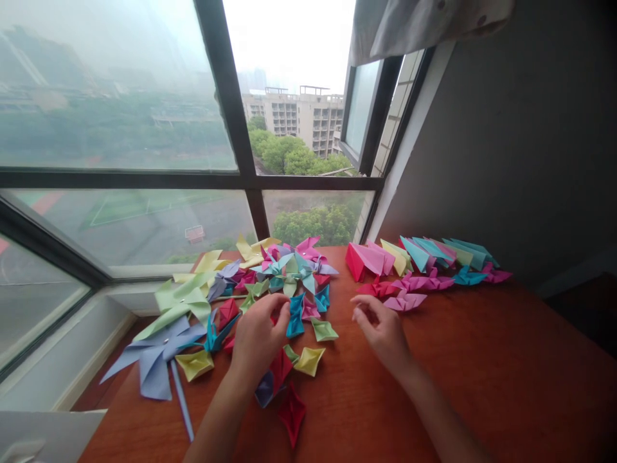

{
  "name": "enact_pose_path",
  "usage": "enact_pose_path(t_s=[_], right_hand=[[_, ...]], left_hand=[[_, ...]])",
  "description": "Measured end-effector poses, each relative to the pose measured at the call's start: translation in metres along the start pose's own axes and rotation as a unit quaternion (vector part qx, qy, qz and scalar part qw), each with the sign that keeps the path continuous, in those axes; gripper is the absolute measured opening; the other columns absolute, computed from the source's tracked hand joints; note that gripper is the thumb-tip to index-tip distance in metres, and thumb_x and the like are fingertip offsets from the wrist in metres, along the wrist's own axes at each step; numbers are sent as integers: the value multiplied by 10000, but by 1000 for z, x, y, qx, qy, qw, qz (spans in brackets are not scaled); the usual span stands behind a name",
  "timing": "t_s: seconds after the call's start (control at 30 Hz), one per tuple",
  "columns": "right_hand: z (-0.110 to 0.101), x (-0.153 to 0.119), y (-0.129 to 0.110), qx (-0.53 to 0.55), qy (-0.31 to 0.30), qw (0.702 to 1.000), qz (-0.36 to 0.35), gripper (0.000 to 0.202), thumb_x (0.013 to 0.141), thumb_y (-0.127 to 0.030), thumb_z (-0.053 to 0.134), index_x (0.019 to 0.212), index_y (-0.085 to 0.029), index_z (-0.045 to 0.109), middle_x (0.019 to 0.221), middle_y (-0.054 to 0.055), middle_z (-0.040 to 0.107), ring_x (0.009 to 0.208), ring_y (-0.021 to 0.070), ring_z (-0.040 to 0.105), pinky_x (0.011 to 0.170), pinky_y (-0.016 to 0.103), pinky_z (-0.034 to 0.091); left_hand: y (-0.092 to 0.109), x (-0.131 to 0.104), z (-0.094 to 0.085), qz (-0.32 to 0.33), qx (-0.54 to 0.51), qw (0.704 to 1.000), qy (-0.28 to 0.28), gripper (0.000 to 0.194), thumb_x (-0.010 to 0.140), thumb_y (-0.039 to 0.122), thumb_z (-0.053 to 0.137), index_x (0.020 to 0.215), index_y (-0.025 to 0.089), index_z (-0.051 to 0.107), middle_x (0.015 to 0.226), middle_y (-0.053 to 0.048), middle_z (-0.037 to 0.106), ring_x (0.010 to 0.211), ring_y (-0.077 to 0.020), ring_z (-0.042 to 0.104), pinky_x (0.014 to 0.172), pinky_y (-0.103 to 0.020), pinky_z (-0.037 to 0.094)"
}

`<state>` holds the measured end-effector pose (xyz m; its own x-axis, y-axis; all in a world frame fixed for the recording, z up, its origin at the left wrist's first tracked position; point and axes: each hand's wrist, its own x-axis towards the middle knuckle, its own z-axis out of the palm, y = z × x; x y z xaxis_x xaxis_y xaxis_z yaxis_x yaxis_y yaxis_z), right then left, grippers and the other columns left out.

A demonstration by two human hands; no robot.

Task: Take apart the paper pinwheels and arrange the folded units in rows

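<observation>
The left hand (258, 334) is resting among folded paper pieces near the middle of the wooden table (482, 386), its fingers curling down onto the pile and touching the blue folded piece (295, 316); whether it is actually pinching that piece I cannot tell. The right hand (380, 329) is hovering just beside it, fingers loosely bent and holding nothing. A red folded piece (292, 411) is lying nearer the front edge, and a yellow one (309, 360) is sitting just right of the left wrist. A large lavender pinwheel (157, 357) is lying toward the left edge, and a row of folded cones (424, 257) is lining the far right side under the window (144, 128). This looks like sorting or picking through the pieces; lifting one would call for a clean pinch without dragging its neighbours.
</observation>
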<state>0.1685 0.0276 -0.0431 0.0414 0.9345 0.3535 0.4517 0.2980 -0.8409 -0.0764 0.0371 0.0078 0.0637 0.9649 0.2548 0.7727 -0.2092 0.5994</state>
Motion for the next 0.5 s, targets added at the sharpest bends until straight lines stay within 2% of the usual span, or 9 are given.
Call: enact_pose_path(t_s=[0.1,0.23,0.4,0.5], right_hand=[[26,3,-7,1,-67,998,-18,159,891,-238,532,909,-190,682,759,16,699,635,151,637,585,236,483],[44,-2,-4,-17,-75,996,-50,167,876,-198,533,859,-192,699,786,21,718,674,157,646,628,240,473],[36,-2,2,-5,-4,1000,-16,190,896,-234,517,884,-183,700,756,21,702,630,151,619,601,237,467],[28,2,6,-6,22,1000,4,197,895,-264,522,885,-174,696,724,19,687,601,150,604,578,237,463]], left_hand=[[-15,5,-7,-11,41,999,9,226,904,342,490,958,228,678,950,-51,737,834,-231,664,721,-285,448],[-42,12,-25,-76,139,987,36,260,874,313,484,1008,203,677,1026,-86,712,865,-247,658,747,-301,448],[-73,12,-56,-185,204,960,56,324,877,378,462,1032,207,689,1045,-117,716,868,-289,659,668,-326,435],[-86,8,-72,-258,224,939,34,336,858,463,480,933,223,702,906,-113,737,772,-302,663,572,-324,405]])
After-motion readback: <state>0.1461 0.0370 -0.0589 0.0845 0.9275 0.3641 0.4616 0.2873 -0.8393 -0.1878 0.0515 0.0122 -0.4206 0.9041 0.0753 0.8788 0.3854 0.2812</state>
